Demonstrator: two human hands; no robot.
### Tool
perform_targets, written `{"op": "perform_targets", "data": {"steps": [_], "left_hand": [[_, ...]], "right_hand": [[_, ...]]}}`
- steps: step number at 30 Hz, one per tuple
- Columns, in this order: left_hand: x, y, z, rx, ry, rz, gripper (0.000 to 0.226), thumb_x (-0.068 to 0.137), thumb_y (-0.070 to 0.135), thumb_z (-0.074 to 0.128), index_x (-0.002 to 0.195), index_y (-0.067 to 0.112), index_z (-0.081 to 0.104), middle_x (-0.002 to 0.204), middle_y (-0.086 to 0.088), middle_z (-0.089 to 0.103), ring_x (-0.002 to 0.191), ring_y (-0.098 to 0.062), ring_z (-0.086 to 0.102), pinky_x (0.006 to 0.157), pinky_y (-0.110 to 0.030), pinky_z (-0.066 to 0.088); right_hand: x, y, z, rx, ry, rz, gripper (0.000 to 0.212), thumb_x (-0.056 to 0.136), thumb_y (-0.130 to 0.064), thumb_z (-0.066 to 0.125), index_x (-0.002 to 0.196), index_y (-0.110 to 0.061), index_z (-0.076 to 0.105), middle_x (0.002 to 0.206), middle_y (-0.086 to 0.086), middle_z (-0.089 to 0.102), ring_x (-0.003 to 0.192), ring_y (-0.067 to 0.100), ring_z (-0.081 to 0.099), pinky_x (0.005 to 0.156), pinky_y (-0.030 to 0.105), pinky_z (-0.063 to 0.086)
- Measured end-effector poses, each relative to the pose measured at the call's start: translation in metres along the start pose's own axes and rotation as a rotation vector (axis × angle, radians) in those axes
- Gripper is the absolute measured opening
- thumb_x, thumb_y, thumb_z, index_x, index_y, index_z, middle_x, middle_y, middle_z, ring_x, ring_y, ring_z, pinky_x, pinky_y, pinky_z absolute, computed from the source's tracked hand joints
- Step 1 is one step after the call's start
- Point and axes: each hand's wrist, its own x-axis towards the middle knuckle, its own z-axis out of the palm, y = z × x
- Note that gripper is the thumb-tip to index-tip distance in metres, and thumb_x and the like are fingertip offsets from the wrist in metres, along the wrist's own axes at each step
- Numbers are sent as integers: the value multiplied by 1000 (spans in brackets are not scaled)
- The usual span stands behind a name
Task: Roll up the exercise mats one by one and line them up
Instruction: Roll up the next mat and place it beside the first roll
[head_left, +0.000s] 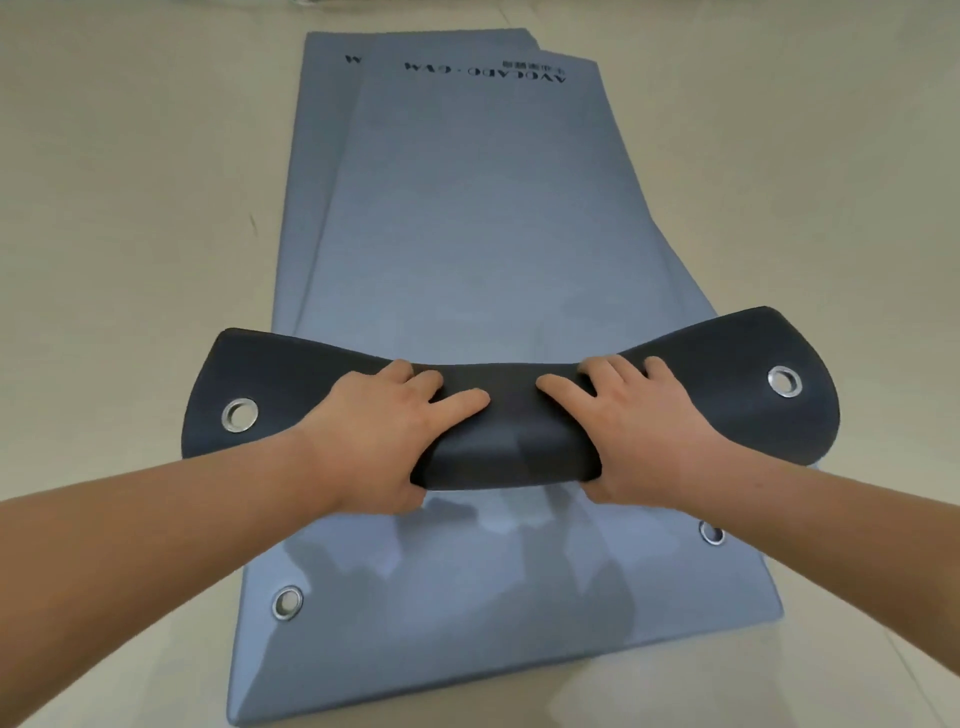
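Both hands (511, 436) on curled mat end (511, 415)

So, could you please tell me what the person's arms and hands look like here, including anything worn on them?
Both arms are bare from where they enter the frame, with no sleeve in view. The left hand and right hand wear no gloves, and no rings, watch, wristband or bracelet show on the fingers or wrists. The fingernails look short and unpainted.

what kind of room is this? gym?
Probably a gym or fitness studio. Stacked grey exercise mats printed "AVOCADO · GYM" lie on a bare pale floor, with metal hanging eyelets. Little else shows.
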Motion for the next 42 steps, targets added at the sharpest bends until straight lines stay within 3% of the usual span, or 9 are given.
{"op": "perform_targets", "data": {"steps": [3,6,10,19,23,27,31,38,42], "left_hand": [[-5,22,16,6,-74,-84,124,78,62,73,155,46,-23,165,-14,14,148,-34,22,114,-59,35],[-1,30,38,52,-105,-190,142,76,57,81,151,44,-38,169,-21,-6,156,-41,1,119,-72,14],[3,25,43,19,-103,-183,142,74,51,83,152,45,-36,165,-19,5,152,-40,13,115,-71,22],[-11,34,-4,-150,-226,-28,112,78,32,73,155,46,-6,116,2,51,96,-24,55,75,-40,53],[-27,37,-25,-418,-449,66,102,66,32,85,144,57,24,104,11,60,88,-14,63,75,-36,57],[-10,15,-26,-662,-761,76,99,59,37,99,137,62,43,124,25,61,113,-7,63,98,-40,57],[-8,-6,-24,-532,-657,-109,115,60,53,98,156,51,34,148,17,43,136,-18,50,112,-42,46],[-30,19,-31,-146,-170,-49,71,85,48,71,148,36,41,136,3,48,119,-23,53,90,-42,54],[-42,54,-7,35,-302,-126,137,75,72,73,163,8,-10,169,-24,-1,157,-46,7,126,-59,21]], "right_hand": [[-4,-3,11,39,-71,-6,110,64,-63,74,151,-34,11,141,10,42,128,32,44,99,50,40],[1,-9,25,57,-63,2,126,66,-63,74,158,-33,-6,161,19,21,150,39,20,118,61,23],[-4,-16,45,-39,52,44,136,61,-68,78,165,-29,0,165,25,16,154,46,11,117,72,9],[-26,9,11,79,-34,-127,101,69,-63,68,151,-38,14,125,1,50,106,27,52,88,44,48],[-50,12,-10,271,-312,-216,95,61,-62,76,140,-50,25,113,-13,53,99,16,57,85,39,54],[-27,16,-12,561,-722,-210,98,47,-57,95,129,-61,41,117,-25,59,107,7,61,93,38,56],[27,22,-8,643,-904,-165,111,35,-49,105,132,-59,52,127,-25,61,120,17,63,100,47,56],[53,38,-18,533,-608,-80,127,44,-55,101,152,-54,33,149,-13,43,133,19,49,113,49,43],[51,43,-26,524,-489,-37,112,52,-57,98,147,-51,39,138,-14,53,116,13,55,99,39,48]]}}
